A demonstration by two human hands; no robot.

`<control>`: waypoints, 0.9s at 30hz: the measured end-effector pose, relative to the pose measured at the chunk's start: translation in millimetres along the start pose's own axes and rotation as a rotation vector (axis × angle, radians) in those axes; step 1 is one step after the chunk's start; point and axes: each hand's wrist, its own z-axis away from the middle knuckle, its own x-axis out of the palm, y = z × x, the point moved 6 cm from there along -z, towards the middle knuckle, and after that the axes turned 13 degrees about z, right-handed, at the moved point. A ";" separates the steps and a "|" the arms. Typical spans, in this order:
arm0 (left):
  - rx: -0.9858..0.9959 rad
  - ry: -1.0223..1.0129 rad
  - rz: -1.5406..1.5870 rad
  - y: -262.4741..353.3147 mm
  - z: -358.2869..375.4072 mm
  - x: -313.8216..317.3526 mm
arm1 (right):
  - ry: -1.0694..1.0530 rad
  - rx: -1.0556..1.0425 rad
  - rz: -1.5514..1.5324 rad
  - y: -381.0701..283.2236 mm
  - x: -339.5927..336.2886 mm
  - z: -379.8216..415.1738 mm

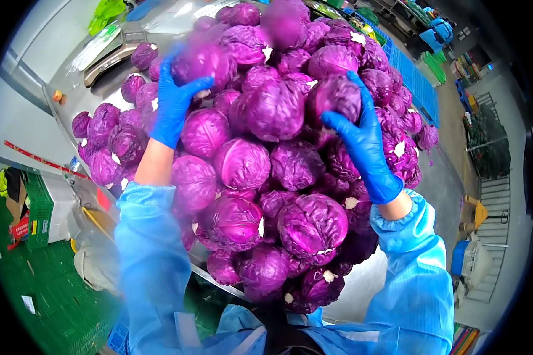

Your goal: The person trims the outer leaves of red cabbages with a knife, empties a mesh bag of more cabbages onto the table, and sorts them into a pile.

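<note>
A large heap of red cabbages [241,164] is piled on a metal table [355,296]. My left hand [175,100], in a blue glove, is wrapped round a cabbage [204,64] at the upper left of the heap. On the right, my right hand [364,127], gloved in blue too, grips another cabbage [334,97] between thumb and fingers. Between my hands lies a big cabbage [275,111] that neither hand touches. Several smaller cabbages [124,140] form a group left of my left wrist.
A scale [115,56] stands at the table's back left. Blue plastic crates [417,89] lie beyond the heap on the right. Green crates [40,210] stand on the green floor at left. A person in blue [439,32] is far off at the upper right.
</note>
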 end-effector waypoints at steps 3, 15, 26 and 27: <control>0.202 0.178 0.159 4.6 -15.1 -34.2 | 0.011 0.285 -0.493 6.0 33.9 -14.3; 0.247 0.370 -0.446 60.6 -25.3 -168.1 | -0.082 -0.096 -0.216 -14.2 316.6 -96.8; 0.036 0.277 -1.165 25.0 -37.0 -215.6 | -0.353 -0.234 0.288 -0.5 330.5 -114.7; 0.009 0.295 -1.094 19.5 -42.0 -234.1 | -0.451 -0.240 0.347 -1.2 320.6 -115.7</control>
